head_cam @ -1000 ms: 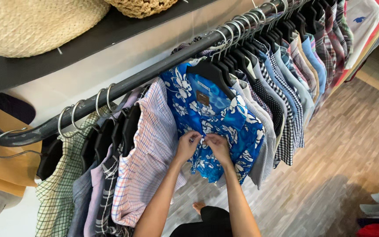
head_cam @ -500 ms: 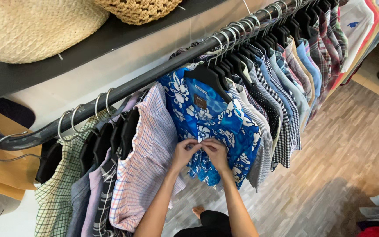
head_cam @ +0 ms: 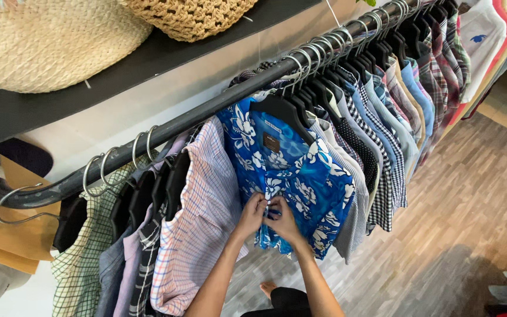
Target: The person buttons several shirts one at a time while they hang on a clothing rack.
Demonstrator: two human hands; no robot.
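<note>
Our left hand (head_cam: 252, 215) and right hand (head_cam: 281, 220), now lower, pinch the blue floral shirt (head_cam: 300, 176) placket together; pink checked shirt (head_cam: 206, 229) hangs left.

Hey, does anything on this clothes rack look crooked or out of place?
One bare metal hanger hangs tilted at the rail's left end with no garment. Both hands, left hand and right hand, pinch the blue floral shirt's front.

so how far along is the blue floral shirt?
Done: blue floral shirt hangs on a black hanger on the rail. In hand: left hand and right hand pinch its front placket at mid-height. Left: the front below the hands looks unfastened, though that is hard to tell.
</note>
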